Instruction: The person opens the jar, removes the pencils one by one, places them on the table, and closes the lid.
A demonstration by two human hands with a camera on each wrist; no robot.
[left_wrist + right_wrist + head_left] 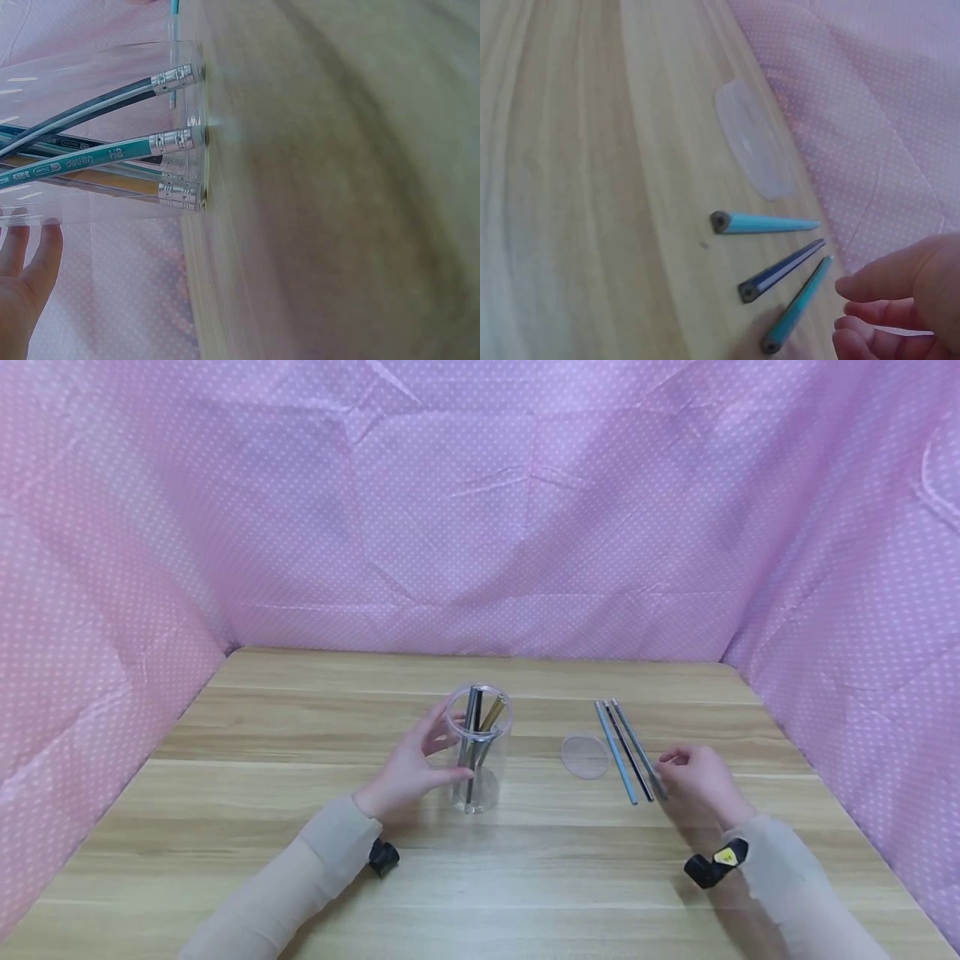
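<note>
My left hand (405, 772) holds a clear plastic cylinder (491, 789) upright on the table, thumb in front and fingers behind. Several pencils lean inside it; the left wrist view shows their silver ferrule ends at the bottom, among them a teal pencil (90, 157) marked HB. On the table to the right lie a light blue pencil (617, 752), a dark navy pencil (628, 752) and a green pencil (639, 747), side by side. My right hand (701, 779) is beside the green one, fingers loosely curled, fingertips close to its side with nothing between them.
A round translucent lid (585, 757) lies flat between the cylinder and the loose pencils. The wooden table (300, 718) is bordered at the back and sides by pink dotted cloth (480, 527).
</note>
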